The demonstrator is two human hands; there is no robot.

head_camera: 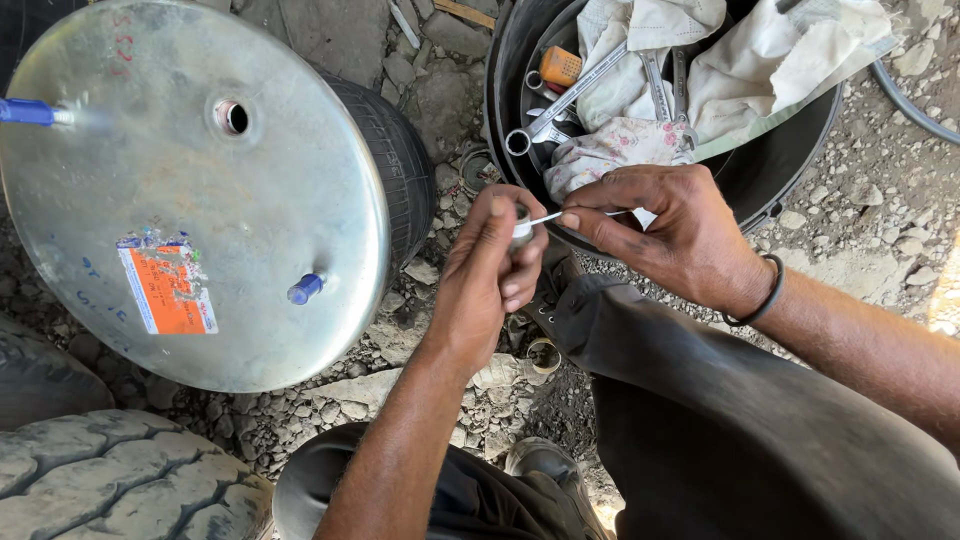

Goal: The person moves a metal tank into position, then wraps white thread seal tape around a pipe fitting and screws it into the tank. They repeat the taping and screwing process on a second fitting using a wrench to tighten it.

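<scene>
Both hands pinched, left hand [487, 268] gripping fitting [521, 222], right hand [668, 232] pulling tape [547, 217]

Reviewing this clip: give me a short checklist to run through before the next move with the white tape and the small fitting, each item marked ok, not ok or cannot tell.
1. Left hand grips the small fitting firmly: ok, fingers wrapped around it.
2. Right hand pinches the white tape: ok, the strip runs taut to the fitting.
3. Tape laid flat on the threads: cannot tell, the fingers hide it.
4. Port hole in the metal plate unobstructed: ok, it looks open.
5. Wrenches within reach: ok, lying in the black tub by the right hand.
6. Fitting clean of grit: cannot tell.
</scene>
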